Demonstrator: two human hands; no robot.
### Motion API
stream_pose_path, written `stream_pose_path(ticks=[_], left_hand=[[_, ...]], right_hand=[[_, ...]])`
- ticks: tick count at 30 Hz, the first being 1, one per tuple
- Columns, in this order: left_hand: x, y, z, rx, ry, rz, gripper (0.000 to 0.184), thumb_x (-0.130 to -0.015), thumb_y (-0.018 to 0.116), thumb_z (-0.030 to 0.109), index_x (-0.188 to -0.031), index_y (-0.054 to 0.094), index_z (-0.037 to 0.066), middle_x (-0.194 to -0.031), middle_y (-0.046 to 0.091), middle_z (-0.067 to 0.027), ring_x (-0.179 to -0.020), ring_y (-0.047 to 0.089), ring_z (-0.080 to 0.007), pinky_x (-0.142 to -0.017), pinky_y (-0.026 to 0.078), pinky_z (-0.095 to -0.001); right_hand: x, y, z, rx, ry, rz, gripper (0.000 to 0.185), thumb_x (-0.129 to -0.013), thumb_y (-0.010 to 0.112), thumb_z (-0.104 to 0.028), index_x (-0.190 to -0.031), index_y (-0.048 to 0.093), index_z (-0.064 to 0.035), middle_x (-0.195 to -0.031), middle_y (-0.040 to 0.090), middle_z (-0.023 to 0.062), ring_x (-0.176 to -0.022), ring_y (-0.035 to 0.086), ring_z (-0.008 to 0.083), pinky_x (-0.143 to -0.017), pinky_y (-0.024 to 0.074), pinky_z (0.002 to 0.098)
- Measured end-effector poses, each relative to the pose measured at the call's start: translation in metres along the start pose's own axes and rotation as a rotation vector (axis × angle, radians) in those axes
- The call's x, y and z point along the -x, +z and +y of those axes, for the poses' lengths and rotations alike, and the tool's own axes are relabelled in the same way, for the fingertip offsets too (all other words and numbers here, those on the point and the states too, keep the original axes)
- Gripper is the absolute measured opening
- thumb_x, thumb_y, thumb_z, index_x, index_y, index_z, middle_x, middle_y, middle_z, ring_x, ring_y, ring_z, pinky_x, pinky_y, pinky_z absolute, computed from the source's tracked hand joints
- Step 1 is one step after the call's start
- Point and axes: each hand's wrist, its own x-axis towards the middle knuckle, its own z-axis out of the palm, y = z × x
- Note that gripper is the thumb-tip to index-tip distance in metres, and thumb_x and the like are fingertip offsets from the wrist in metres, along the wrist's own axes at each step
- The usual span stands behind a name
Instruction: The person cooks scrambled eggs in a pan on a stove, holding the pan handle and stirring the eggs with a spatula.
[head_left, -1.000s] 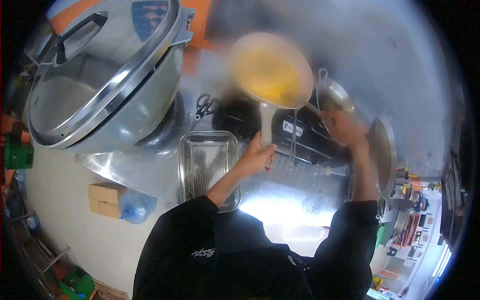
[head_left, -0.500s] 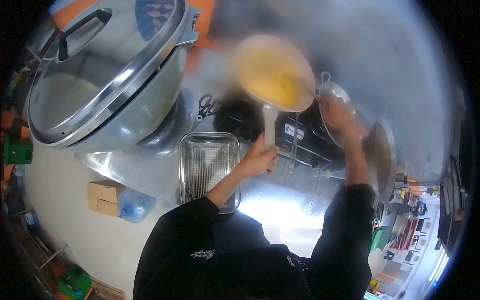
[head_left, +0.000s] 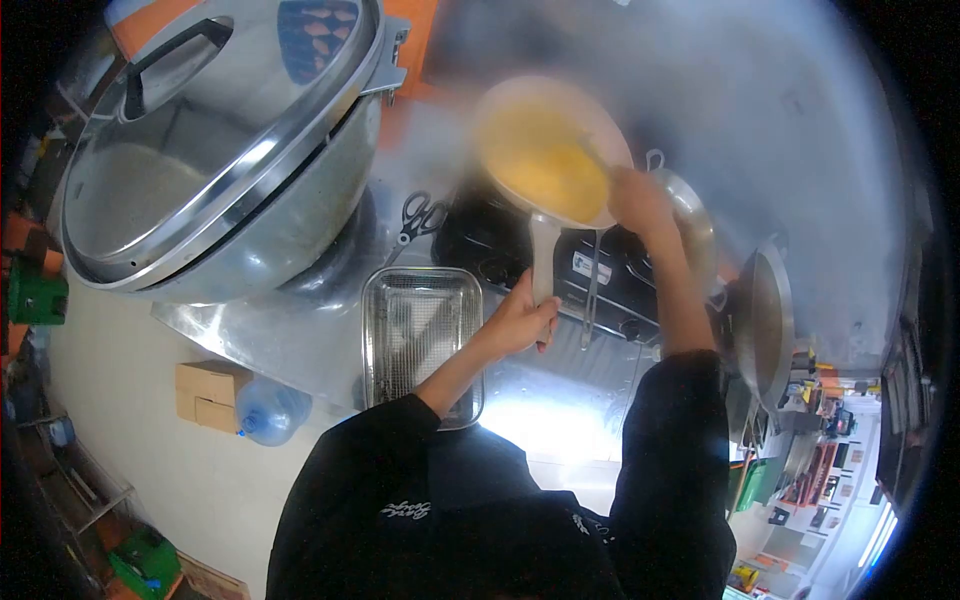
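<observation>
My left hand [head_left: 527, 314] is wrapped round the pale handle of a light-coloured frying pan [head_left: 544, 240], which is tilted over a black stove [head_left: 485, 245]. Yellow food [head_left: 560, 178] lies in the pan, hazy behind steam. My right hand [head_left: 640, 203] is closed at the pan's right rim, round a utensil whose blurred end reaches into the food. A metal pan [head_left: 690, 225] is just right of that hand. Steel tongs [head_left: 591, 300] lie at the stove's front edge, below the pan.
A large lidded metal pot [head_left: 250, 240] fills the upper left. Black scissors [head_left: 415, 218] and a wire-mesh tray [head_left: 422, 340] lie on the steel counter [head_left: 270, 335]. Another pan [head_left: 765, 325] stands at right. A cardboard box [head_left: 212, 393] and blue water bottle [head_left: 270, 410] are lower left.
My right hand has moved left and up, closer to the pan, and the utensil has shifted through the food. My left hand keeps its hold; the pan has barely moved.
</observation>
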Motion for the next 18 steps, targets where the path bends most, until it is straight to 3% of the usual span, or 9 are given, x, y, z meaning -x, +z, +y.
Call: stream_pose_path(ticks=[5, 9, 12, 18], left_hand=[[-0.002, 0.001, -0.001, 0.040, 0.002, 0.000, 0.037, -0.091, 0.048, 0.007, -0.123, 0.030, 0.004, -0.072, 0.051, -0.0060, -0.053, 0.053, -0.0155, -0.041, 0.046, -0.0303], [-0.002, 0.000, -0.006, 0.036, -0.001, 0.014, 0.044, -0.090, 0.047, 0.008, -0.127, 0.026, 0.004, -0.071, 0.051, -0.0075, -0.051, 0.054, -0.0174, -0.041, 0.046, -0.0312], [-0.001, 0.002, -0.002, 0.006, -0.018, 0.025, 0.045, -0.090, 0.048, 0.008, -0.128, 0.025, 0.005, -0.071, 0.051, -0.0076, -0.051, 0.054, -0.0176, -0.041, 0.046, -0.0314], [-0.001, -0.001, -0.005, 0.019, -0.004, 0.005, 0.047, -0.089, 0.047, 0.007, -0.131, 0.024, 0.006, -0.070, 0.050, -0.0075, -0.050, 0.053, -0.0176, -0.040, 0.045, -0.0311]], right_hand=[[0.007, -0.002, 0.002, -0.134, 0.021, 0.118, 0.027, -0.079, 0.050, -0.011, -0.101, 0.063, -0.0017, -0.088, 0.064, 0.0228, -0.083, 0.062, 0.0395, -0.077, 0.0489, 0.0468], [0.018, -0.051, -0.008, -0.044, 0.085, 0.042, 0.030, -0.079, 0.050, -0.010, -0.105, 0.062, 0.0002, -0.097, 0.063, 0.0234, -0.090, 0.060, 0.0406, -0.083, 0.0477, 0.0459], [0.015, -0.059, 0.007, -0.099, 0.065, 0.129, 0.030, -0.078, 0.050, -0.010, -0.103, 0.063, 0.0004, -0.098, 0.064, 0.0222, -0.092, 0.060, 0.0408, -0.085, 0.0477, 0.0452], [-0.012, -0.078, 0.005, -0.097, 0.273, -0.179, 0.025, -0.077, 0.051, -0.010, -0.093, 0.065, 0.0046, -0.092, 0.064, 0.0255, -0.091, 0.061, 0.0417, -0.080, 0.0508, 0.0459]])
